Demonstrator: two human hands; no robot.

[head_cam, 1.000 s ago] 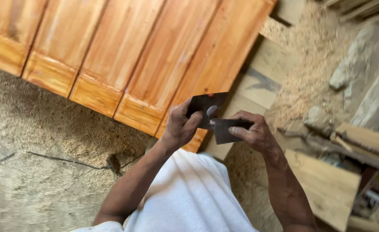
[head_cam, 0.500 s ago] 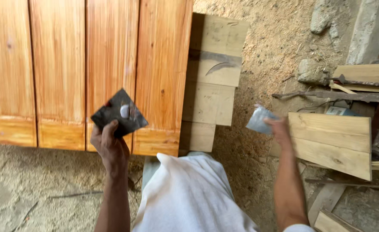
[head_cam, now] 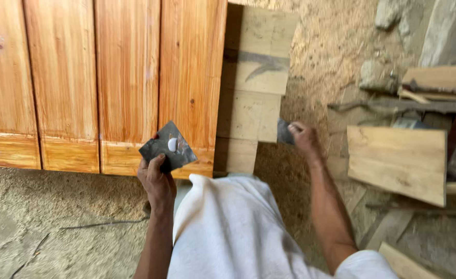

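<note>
Two dark metal sheets, one per hand.
The dark square sheet [head_cam: 167, 149] was flat, scuffed, with a pale spot mid-face, pinched at its lower corner by the left hand [head_cam: 157, 182], in front of the orange wood panels [head_cam: 127, 77]. The right hand [head_cam: 304, 137] gripped a smaller dark sheet [head_cam: 284, 132], well apart, beside the pale boards [head_cam: 248, 113].

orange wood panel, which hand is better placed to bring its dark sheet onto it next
Left, probably. The left hand holds its dark square sheet up right over the orange wood panel's lower edge. The right hand grips a smaller dark piece off to the side, by the pale boards.
</note>
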